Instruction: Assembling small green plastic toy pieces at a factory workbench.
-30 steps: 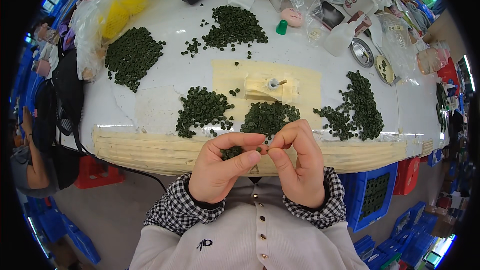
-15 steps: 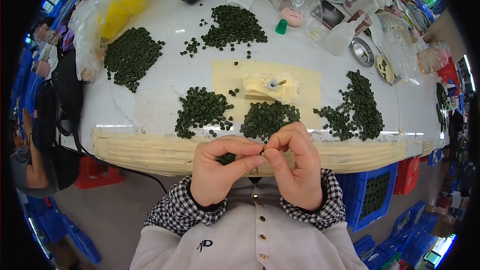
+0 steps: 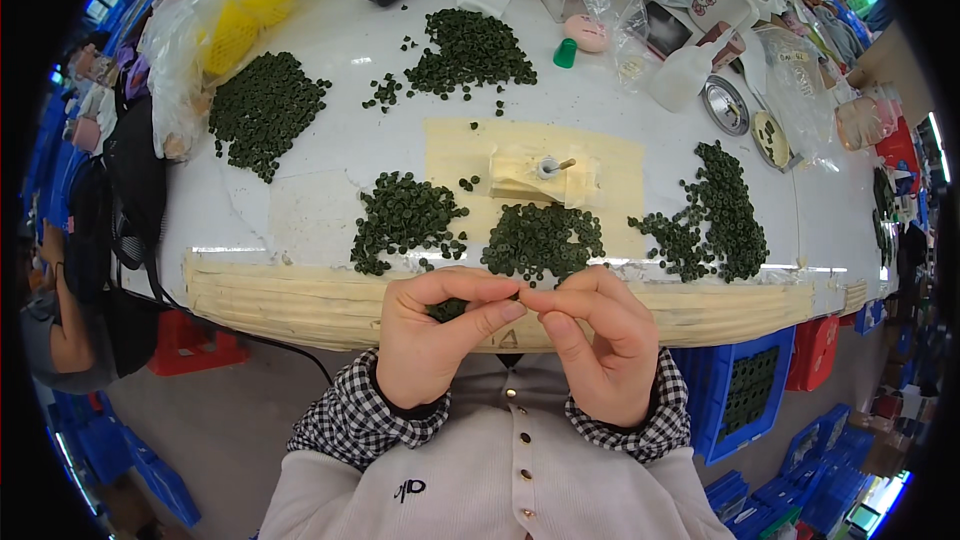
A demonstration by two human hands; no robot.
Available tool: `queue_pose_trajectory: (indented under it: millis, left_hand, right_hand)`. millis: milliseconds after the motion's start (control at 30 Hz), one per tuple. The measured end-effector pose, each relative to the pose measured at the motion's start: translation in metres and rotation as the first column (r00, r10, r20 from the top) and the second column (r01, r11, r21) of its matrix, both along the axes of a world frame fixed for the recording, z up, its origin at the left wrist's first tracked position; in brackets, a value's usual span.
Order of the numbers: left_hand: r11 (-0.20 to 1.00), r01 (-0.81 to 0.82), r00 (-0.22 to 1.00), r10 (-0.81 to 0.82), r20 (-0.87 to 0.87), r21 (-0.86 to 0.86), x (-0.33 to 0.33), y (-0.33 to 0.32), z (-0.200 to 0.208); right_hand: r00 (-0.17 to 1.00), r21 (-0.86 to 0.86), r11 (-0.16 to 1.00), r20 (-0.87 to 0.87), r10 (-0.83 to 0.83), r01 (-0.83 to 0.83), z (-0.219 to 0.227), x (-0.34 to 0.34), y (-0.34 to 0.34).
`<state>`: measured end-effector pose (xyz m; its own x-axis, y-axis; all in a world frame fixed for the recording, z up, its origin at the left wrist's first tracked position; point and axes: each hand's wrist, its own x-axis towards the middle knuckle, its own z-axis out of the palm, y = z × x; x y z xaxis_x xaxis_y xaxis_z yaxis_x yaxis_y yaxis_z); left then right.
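My left hand (image 3: 435,335) is closed, thumb and forefinger pinching a small dark green round piece (image 3: 516,295) that barely shows. More green pieces (image 3: 446,309) show between its curled fingers. My right hand (image 3: 605,345) meets it from the right, forefinger tip against the left fingertips and thumb bent beneath; whether it grips anything is hidden. Just beyond the hands lies a heap of ring-like green pieces (image 3: 540,238), with another heap (image 3: 405,220) to its left. Behind them a tape-wrapped block (image 3: 510,178) carries a white fitting with a thin brownish pin (image 3: 566,164).
Other green heaps lie at the far left (image 3: 262,110), far middle (image 3: 470,52) and right (image 3: 725,210). Bags, a white bottle (image 3: 682,78) and a round tin (image 3: 770,138) crowd the back right. A padded tape edge (image 3: 290,295) borders the table; a blue crate (image 3: 745,395) stands below right.
My right hand has shifted slightly right, its thumb drawing away from the left fingertips while the forefinger stays against them. My left hand has moved slightly left, still pinching.
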<state>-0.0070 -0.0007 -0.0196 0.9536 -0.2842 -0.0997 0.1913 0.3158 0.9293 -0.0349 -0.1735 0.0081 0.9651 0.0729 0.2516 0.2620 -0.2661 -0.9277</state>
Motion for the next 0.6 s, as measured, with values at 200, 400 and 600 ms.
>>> queue_pose_trajectory:
  millis: [200, 400, 600]
  left_hand:
    - [0.899, 0.205, 0.883, -0.341, -0.324, -0.386, 0.004, 0.008, 0.01]
    - [0.876, 0.237, 0.862, -0.389, -0.325, -0.42, 0.006, 0.008, 0.007]
    - [0.894, 0.275, 0.874, -0.386, -0.296, -0.355, 0.007, 0.008, 0.008]
  right_hand:
    - [0.984, 0.127, 0.975, 0.026, 0.178, -0.18, -0.003, 0.011, -0.015]
    - [0.978, 0.104, 0.973, 0.068, 0.198, -0.204, -0.001, 0.012, -0.015]
    - [0.979, 0.125, 0.971, 0.055, 0.199, -0.204, -0.001, 0.013, -0.014]
